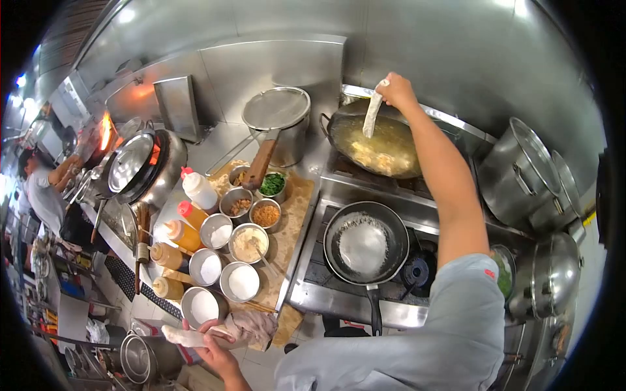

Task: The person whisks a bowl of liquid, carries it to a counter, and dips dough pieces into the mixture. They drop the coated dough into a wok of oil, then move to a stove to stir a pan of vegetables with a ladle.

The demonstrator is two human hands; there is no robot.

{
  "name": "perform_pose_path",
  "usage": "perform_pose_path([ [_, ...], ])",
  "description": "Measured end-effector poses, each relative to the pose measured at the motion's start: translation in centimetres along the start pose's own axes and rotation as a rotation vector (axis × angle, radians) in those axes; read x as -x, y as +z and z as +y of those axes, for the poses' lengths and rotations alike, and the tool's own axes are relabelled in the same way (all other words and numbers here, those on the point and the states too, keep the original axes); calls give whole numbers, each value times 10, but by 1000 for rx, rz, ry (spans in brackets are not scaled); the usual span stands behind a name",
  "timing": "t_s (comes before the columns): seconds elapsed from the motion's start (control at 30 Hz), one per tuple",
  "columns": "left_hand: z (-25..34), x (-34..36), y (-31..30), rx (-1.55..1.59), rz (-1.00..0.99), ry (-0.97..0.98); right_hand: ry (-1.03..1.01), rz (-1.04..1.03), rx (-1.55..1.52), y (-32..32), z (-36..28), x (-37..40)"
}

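Pinching a long, floury white strip in my right grip.
A high drop could splash bubbling yellow oil.

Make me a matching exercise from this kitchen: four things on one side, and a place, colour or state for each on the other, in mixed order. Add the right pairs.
Things
1. Right hand
2. Chopped greens
3. Round mesh strainer
4. Black frying pan

Places, colours and states
A. Resting on top of a steel pot
B. On the stove, handle pointing toward the person
C. Holding a pale strip over the wok
D. Bright green

Right pairs: 1-C, 2-D, 3-A, 4-B
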State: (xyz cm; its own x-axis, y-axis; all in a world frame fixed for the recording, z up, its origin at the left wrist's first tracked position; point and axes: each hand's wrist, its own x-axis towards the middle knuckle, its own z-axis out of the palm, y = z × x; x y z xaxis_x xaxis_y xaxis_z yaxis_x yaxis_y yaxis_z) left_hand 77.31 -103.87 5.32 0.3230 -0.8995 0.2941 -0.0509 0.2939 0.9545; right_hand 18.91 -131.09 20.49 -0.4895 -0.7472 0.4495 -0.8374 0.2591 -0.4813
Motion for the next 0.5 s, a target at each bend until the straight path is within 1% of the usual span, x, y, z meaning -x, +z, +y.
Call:
perform_pose_path([
  [0.07, 2, -3, -3, -43, 49, 0, 42, 60, -55, 45, 29, -24],
  [0.17, 9, -3, 2, -89, 104, -3, 115, 178, -91, 92, 55, -32],
  [0.23, 12, -1, 7, -108, 108, -13, 179, 155, -104, 126, 88, -41],
  [0.3, 14, 2, 11, -131, 120, -27, 296, 106, -213, 129, 94, -37],
  [0.37, 13, 3, 14, -140, 128, -39, 466, 28, -418, 123, 110, -26],
  [0.4, 12, 3, 15, -138, 133, -40, 450, 43, -363, 119, 118, -22],
  [0.5, 12, 3, 19, -131, 116, -69, 568, -2, -392, 110, 161, -14],
])
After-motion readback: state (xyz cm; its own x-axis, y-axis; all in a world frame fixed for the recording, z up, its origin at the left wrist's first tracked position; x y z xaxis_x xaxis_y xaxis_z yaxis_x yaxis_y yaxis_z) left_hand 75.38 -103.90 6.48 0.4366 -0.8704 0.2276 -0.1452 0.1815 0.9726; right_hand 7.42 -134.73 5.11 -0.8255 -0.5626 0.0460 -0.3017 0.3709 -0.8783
